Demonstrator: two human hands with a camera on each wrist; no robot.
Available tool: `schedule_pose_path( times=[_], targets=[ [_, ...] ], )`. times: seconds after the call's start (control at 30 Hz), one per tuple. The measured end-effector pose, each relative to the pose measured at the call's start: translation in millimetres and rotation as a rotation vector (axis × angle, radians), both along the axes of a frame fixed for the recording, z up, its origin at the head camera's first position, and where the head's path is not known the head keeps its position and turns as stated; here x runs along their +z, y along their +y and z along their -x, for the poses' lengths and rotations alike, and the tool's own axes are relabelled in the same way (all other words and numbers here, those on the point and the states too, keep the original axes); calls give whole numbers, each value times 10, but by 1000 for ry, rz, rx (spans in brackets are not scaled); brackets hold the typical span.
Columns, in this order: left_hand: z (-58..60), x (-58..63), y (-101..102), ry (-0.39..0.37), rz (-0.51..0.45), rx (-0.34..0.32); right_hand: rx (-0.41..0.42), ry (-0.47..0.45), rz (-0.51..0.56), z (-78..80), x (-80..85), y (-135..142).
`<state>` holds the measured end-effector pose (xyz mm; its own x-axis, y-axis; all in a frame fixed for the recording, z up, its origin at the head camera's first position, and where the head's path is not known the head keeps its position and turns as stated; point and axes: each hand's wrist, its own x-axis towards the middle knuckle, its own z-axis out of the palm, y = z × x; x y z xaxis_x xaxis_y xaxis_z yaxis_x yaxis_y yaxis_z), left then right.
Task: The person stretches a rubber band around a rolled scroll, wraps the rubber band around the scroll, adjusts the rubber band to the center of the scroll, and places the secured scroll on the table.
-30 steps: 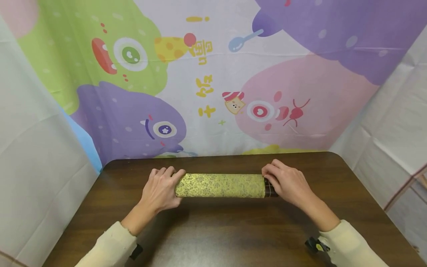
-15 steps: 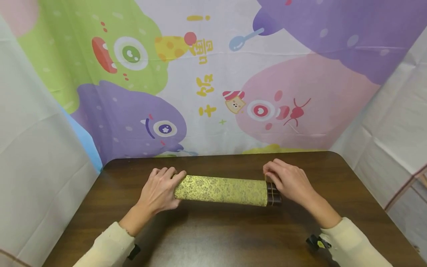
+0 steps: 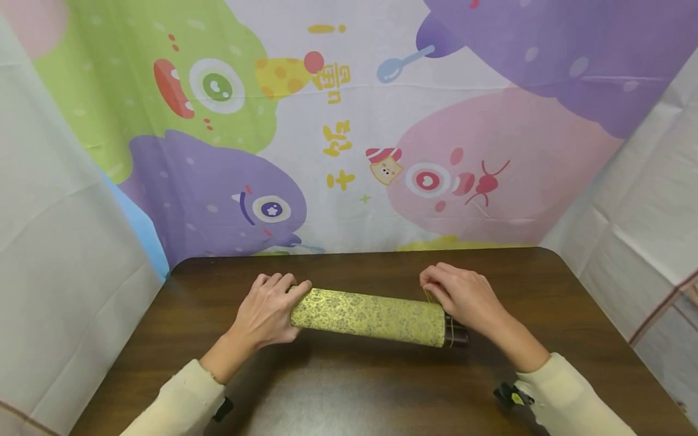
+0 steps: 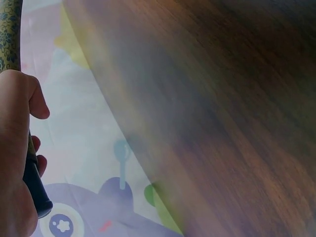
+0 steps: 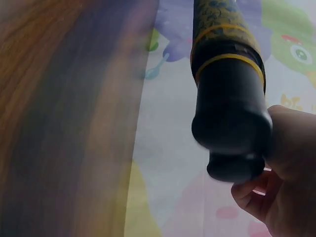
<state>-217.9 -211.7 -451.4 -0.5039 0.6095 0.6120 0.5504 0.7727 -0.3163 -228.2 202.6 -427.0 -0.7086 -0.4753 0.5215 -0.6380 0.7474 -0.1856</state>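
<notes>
A rolled scroll in gold-green floral brocade, with dark rod ends, is held over the table, its right end tilted toward me. My left hand grips its left end; in the left wrist view, fingers wrap it and a dark rod end sticks out below the palm. My right hand, fingers curled together, pinches a thin yellow cord just above the scroll's right end. More yellow cord loops round the dark rod ends in the right wrist view.
A dark wood-grain table lies underneath, with rounded far corners. Behind it hangs a cartoon-printed curtain; pale fabric walls stand on either side.
The scroll's right end has dropped toward me and shifted slightly right, so the scroll slants. My right hand has drawn the cord up and left from it. My left hand keeps its grip.
</notes>
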Motion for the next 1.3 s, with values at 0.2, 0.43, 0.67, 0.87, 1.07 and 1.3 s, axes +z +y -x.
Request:
schedule_pose_path(
  times=[0.2, 0.43, 0.67, 0.87, 1.07, 1.3],
  targets=[
    [-6, -9, -9, -2, 2, 11, 8, -49, -3, -17, 34, -47],
    [-21, -10, -78, -19, -28, 45, -35, -59, 14, -3, 80, 55],
    [-12, -9, -53, -12, -32, 44, -25, -86, 15, -13, 75, 82],
    [-17, -43, -56, -7, -33, 62, -30, -135, 25, -13, 102, 127],
    [-5, -60, -47, 1, -35, 65, -17, -198, 26, -46, 140, 136],
    [2, -77, -36, 5, -40, 78, -55, -147, 91, -70, 146, 125]
  ],
)
